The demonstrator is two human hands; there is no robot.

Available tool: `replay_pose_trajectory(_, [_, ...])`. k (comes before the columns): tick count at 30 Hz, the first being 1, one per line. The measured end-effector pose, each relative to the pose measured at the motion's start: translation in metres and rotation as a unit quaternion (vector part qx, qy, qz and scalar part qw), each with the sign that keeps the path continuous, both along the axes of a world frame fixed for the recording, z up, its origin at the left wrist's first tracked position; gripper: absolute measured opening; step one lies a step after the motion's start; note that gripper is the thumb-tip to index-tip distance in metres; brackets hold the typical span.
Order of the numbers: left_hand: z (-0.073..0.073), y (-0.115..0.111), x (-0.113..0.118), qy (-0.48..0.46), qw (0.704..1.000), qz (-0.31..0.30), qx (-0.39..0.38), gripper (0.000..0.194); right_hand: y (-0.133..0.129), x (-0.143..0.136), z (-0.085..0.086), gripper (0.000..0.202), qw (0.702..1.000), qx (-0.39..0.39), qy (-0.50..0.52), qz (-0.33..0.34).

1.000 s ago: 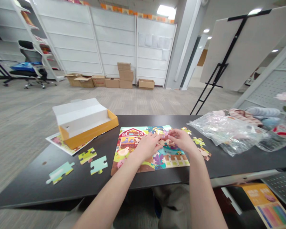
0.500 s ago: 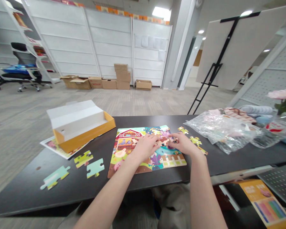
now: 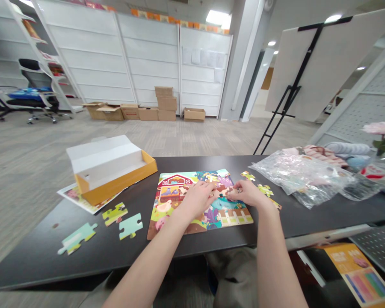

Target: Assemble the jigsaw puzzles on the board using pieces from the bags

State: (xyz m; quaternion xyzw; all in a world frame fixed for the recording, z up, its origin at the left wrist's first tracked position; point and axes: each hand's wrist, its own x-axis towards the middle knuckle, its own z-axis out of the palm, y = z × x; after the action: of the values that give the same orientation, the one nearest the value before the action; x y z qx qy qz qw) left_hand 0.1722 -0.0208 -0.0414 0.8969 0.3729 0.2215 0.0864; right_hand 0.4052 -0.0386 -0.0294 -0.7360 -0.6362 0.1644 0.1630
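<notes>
A farm-scene jigsaw puzzle (image 3: 232, 217) lies flat on the black table, with a red barn at its upper left and a white fence at its lower right. My left hand (image 3: 197, 199) rests across its middle, fingers stretched over the pieces and thumb toward the centre. From the right, my right hand (image 3: 248, 193) has its fingertips and thumb closed on a brown-and-white puzzle piece (image 3: 223, 191) in the picture; the fingers partly hide it. Loose pale-green puzzle pieces (image 3: 130, 225) lie left of the puzzle, and yellow-green puzzle pieces (image 3: 265, 190) lie beyond my right hand.
An open yellow-and-white box (image 3: 118, 184) stands at the table's back left, on a printed sheet (image 3: 94, 209). Clear plastic packaging (image 3: 303, 176) and folded cloths (image 3: 346, 149) crowd the right end. Below the table on the right is a box with coloured stripes (image 3: 367, 284).
Both hands stay at nearly the same spots on the puzzle, with only slight finger movement. The whole view has shifted a little, so everything appears slightly further right.
</notes>
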Motion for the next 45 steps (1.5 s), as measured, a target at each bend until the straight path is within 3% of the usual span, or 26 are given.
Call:
replay_pose_trajectory(3, [-0.001,0.000,0.000,0.003,1.000,0.002,-0.005,0.020,-0.001,0.001,0.003,0.038,0.999,-0.013,0.014,-0.032])
replay_pose_trajectory(9, [-0.003,0.001,-0.001,-0.003,1.000,-0.001,-0.002,0.022,-0.004,0.012,0.002,0.023,0.991,0.043,0.101,-0.074])
replay_pose_trajectory(12, [-0.001,0.001,-0.001,-0.002,1.000,-0.015,0.004,0.022,-0.006,0.019,0.006,0.015,0.980,0.106,0.120,-0.118])
replay_pose_trajectory(17, [-0.001,0.001,-0.002,-0.001,0.999,-0.032,0.020,0.022,-0.011,0.025,0.014,0.025,0.940,0.247,0.172,-0.163])
replay_pose_trajectory(22, [-0.002,0.002,-0.003,0.002,0.998,-0.049,0.046,0.026,-0.014,0.022,0.019,0.028,0.920,0.297,0.180,-0.183])
replay_pose_trajectory(28, [0.006,-0.001,-0.001,0.034,0.998,-0.033,0.043,0.028,-0.012,0.010,0.022,0.032,0.925,0.268,0.225,-0.148])
replay_pose_trajectory(32, [0.007,-0.002,-0.001,0.046,0.998,-0.021,0.027,0.024,-0.014,0.004,0.025,0.035,0.941,0.209,0.238,-0.122])
replay_pose_trajectory(39, [0.006,0.000,-0.004,0.051,0.996,-0.055,0.037,0.026,-0.016,-0.004,0.020,0.027,0.955,0.039,0.294,0.033])
replay_pose_trajectory(45, [0.005,-0.002,-0.009,0.017,0.997,-0.066,0.022,0.024,-0.012,-0.019,0.015,0.024,0.949,-0.029,0.301,0.088])
